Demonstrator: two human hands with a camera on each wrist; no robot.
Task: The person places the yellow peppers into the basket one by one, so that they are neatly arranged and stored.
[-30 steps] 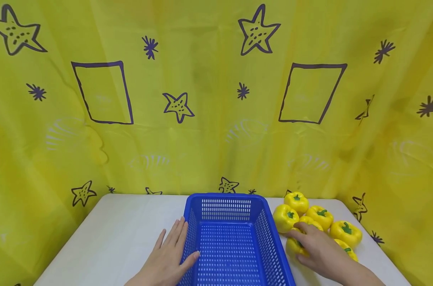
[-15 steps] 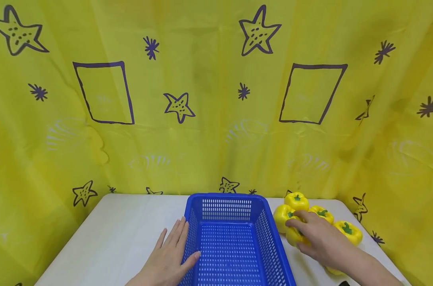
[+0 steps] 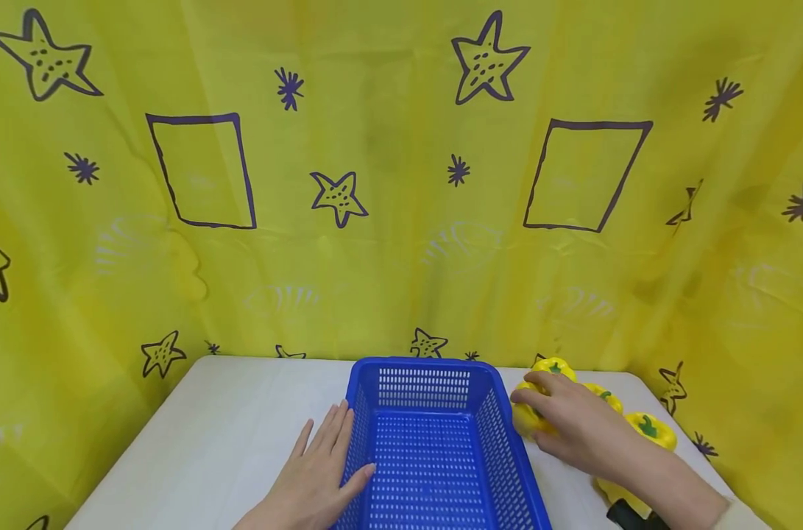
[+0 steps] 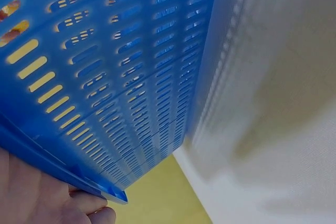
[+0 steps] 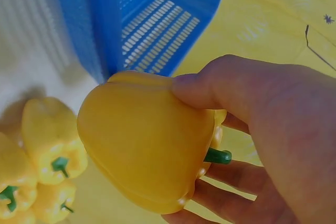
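Observation:
In the head view my left hand [image 3: 311, 471] rests along the left rim of a blue plastic basket [image 3: 368, 366], fingers straight and thumb over the rim. The left wrist view has part of that hand [image 4: 44, 198] against the rim, beside the basket's slotted wall [image 4: 142, 87]. My right hand [image 3: 583, 423] grips a yellow bell pepper [image 3: 528, 421] close to the basket's right side. From the right wrist, the thumb lies on one side of this bell pepper [image 5: 142, 140] and fingers on the other, with the green stem towards the palm.
Several more yellow bell peppers [image 3: 651, 428] lie on the white table [image 3: 242, 412] at the right, partly hidden by my right forearm. A yellow curtain [image 3: 401, 280] with drawn stars hangs behind the table. A dark object [image 3: 626, 515] shows below the right forearm.
My right hand has moved left and away from me with the bell pepper in its grip, out of the group and towards the basket. The left hand stays on the rim.

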